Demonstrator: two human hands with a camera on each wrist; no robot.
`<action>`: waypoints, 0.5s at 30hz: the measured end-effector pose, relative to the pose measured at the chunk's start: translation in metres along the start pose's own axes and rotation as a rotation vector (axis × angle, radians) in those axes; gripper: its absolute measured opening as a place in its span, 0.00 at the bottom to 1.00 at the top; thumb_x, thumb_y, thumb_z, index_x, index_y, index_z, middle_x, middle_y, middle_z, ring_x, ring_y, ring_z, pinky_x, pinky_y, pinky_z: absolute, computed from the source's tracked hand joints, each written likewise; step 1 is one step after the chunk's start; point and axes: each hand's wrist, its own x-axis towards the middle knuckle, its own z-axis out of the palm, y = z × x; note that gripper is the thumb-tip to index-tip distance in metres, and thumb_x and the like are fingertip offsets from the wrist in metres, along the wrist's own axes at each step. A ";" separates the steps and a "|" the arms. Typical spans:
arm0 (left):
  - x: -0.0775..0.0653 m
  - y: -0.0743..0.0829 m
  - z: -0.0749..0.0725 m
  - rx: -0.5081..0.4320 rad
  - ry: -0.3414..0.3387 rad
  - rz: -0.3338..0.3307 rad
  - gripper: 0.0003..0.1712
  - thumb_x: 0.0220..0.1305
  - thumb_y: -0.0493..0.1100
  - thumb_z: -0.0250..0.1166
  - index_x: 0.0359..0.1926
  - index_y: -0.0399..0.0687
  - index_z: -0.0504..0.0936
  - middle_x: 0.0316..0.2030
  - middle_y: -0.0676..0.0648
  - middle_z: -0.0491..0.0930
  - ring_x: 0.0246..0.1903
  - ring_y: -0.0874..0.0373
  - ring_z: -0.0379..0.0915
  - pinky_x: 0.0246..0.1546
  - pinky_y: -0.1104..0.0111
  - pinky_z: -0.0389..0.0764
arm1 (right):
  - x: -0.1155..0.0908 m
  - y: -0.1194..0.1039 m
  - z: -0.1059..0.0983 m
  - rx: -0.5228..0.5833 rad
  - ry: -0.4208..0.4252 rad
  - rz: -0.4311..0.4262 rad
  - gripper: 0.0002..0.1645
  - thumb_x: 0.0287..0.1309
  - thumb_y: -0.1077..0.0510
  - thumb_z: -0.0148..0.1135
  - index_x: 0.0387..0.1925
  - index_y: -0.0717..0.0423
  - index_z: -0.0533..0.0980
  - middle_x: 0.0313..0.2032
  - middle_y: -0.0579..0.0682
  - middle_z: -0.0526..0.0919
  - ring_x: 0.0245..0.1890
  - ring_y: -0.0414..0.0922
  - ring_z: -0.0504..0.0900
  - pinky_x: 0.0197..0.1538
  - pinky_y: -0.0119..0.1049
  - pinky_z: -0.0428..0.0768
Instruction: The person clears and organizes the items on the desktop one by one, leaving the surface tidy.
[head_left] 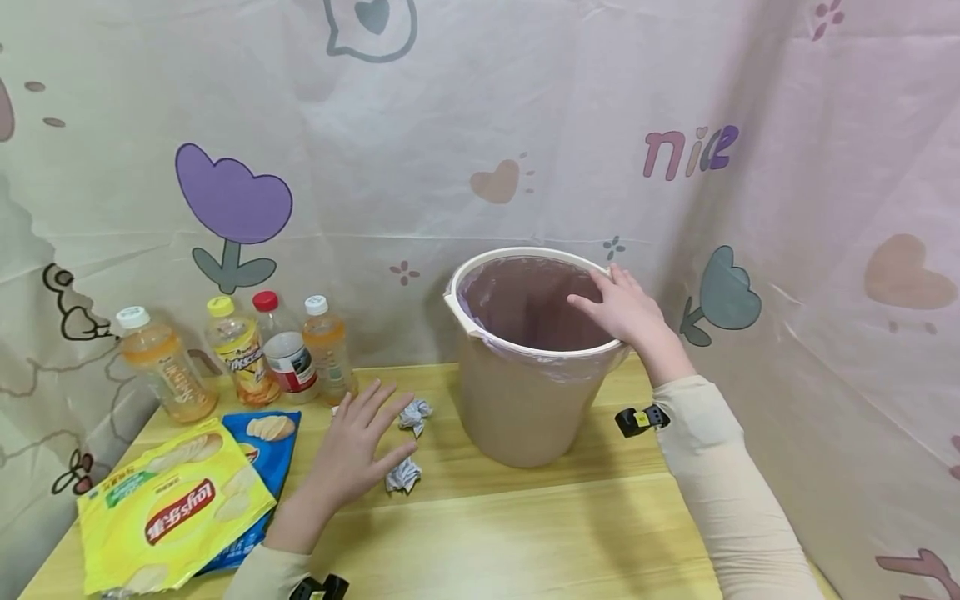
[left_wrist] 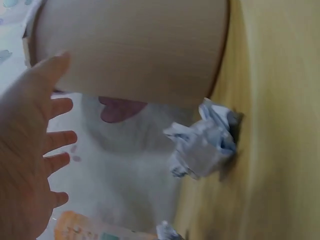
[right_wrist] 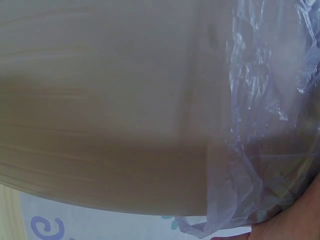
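Note:
A beige trash bin (head_left: 517, 408) with a white rim and a thin clear plastic liner (right_wrist: 260, 75) stands upright on the table. My right hand (head_left: 626, 308) rests at the right side of its rim, thumb stretched over the opening; the right wrist view shows only part of that hand, beside the liner. With fingers spread, my left hand (head_left: 348, 454) hovers above the table, holding nothing. Two crumpled paper balls (head_left: 403, 476) lie between it and the bin. The left wrist view shows one paper ball (left_wrist: 202, 142) up close, apart from the fingers.
Several plastic bottles (head_left: 243, 354) with coloured caps stand at the back left. In front of them, a yellow chip bag (head_left: 176, 508) overlaps a blue chip bag (head_left: 273, 442). A printed cloth (head_left: 420, 167) hangs behind and beside the wooden table (head_left: 525, 542).

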 end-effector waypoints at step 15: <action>-0.012 -0.014 0.030 0.095 -0.279 -0.103 0.33 0.52 0.70 0.66 0.51 0.55 0.80 0.48 0.48 0.79 0.53 0.48 0.73 0.57 0.46 0.71 | 0.003 0.002 0.001 0.011 0.014 -0.005 0.50 0.64 0.27 0.41 0.77 0.50 0.48 0.76 0.64 0.38 0.77 0.64 0.38 0.71 0.68 0.47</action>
